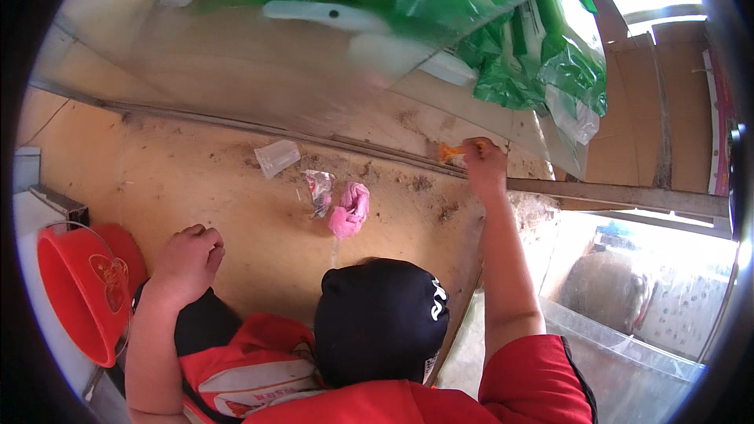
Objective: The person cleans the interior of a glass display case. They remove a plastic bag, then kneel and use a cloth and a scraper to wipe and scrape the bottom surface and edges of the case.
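My right hand (486, 168) reaches forward to the lower edge of a clear sheet, its fingers closed round an orange object (450, 152) that I cannot name for certain. At the left, above a dark-clothed knee, is my left hand (191, 259); its fingers are loosely curled, the palm is hidden and nothing shows in it. Between the hands, a crumpled pink plastic bag (350, 212) lies on the dirty tan board (235, 206). Beside it are a torn silvery wrapper (321, 191) and a clear plastic cup (278, 158) on its side.
A red bucket (88, 294) with a wire handle stands at the left. A wooden rail (612, 194) runs along the right. Green plastic packaging (530, 65) is behind the clear sheet, near cardboard (630, 112). A clear container (624, 353) is at lower right. Dark debris dots the board.
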{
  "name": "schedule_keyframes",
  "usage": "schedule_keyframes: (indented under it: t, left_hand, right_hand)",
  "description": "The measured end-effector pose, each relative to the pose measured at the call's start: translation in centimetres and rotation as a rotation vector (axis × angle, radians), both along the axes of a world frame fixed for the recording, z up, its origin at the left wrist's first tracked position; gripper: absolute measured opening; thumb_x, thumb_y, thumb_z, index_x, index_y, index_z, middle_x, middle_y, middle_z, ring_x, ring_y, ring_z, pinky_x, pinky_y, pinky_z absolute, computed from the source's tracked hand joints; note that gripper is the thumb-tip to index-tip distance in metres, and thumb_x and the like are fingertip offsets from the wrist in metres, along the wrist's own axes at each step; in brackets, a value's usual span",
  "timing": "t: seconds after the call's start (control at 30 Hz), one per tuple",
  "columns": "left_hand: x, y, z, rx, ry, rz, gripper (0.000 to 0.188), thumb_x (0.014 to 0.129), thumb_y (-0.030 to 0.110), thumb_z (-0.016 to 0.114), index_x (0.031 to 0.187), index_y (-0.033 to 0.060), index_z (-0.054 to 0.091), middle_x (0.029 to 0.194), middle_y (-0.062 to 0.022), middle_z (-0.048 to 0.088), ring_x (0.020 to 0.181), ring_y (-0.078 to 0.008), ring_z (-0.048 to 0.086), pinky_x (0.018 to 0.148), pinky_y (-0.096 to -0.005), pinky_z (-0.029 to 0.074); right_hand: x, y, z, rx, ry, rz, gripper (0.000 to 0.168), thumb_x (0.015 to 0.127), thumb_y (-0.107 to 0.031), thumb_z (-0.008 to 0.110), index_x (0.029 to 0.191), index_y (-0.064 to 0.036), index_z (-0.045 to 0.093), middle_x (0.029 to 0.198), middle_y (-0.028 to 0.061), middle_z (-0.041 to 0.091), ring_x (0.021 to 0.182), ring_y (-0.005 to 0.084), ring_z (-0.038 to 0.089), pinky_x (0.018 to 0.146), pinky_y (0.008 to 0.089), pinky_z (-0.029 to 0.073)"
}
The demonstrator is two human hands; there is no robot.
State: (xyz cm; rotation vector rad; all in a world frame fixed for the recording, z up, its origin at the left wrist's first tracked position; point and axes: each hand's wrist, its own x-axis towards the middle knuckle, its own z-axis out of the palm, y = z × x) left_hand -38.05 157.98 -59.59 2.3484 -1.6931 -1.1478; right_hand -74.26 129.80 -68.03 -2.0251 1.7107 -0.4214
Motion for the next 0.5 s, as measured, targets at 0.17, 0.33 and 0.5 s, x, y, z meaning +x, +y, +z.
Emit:
schedule_keyframes:
  t: [0.17,0.33,0.5]
  left_hand:
    - [0.3,0.4,-0.5,-0.068,0.021,-0.036,0.006,0.076,0.01,0.055,0.078,0.0036,0.056,0.077,-0.0152,0.055,0.074,-0.033,0.054,0.066,-0.04,0.043]
    - [0.5,0.7,-0.5,-0.077,0.013,-0.042,0.007,0.076,0.01,0.055,0.077,0.0036,0.056,0.077,-0.0158,0.054,0.074,-0.0333,0.054,0.065,-0.0397,0.044]
    - [0.4,0.4,-0.3,-0.027,0.024,-0.034,0.009,0.076,0.011,0.052,0.077,0.0026,0.055,0.078,-0.0154,0.055,0.077,-0.033,0.053,0.07,-0.0401,0.043]
  right_hand:
    - [2.2,-0.3,1.2,0.215,-0.257,-0.105,0.019,0.082,-0.022,0.055,0.088,-0.005,0.062,0.063,0.0036,0.058,0.055,0.0091,0.051,0.053,0.0234,0.042]
    - [1.7,-0.1,-0.7,0.129,-0.086,-0.007,0.02,0.082,-0.02,0.056,0.093,-0.004,0.061,0.07,0.0034,0.06,0.06,0.0105,0.054,0.057,0.0237,0.044]
    - [6.7,-0.8,0.0,0.086,-0.552,0.106,0.024,0.079,-0.017,0.058,0.099,-0.003,0.058,0.087,0.0078,0.061,0.077,0.0123,0.057,0.067,0.025,0.045]
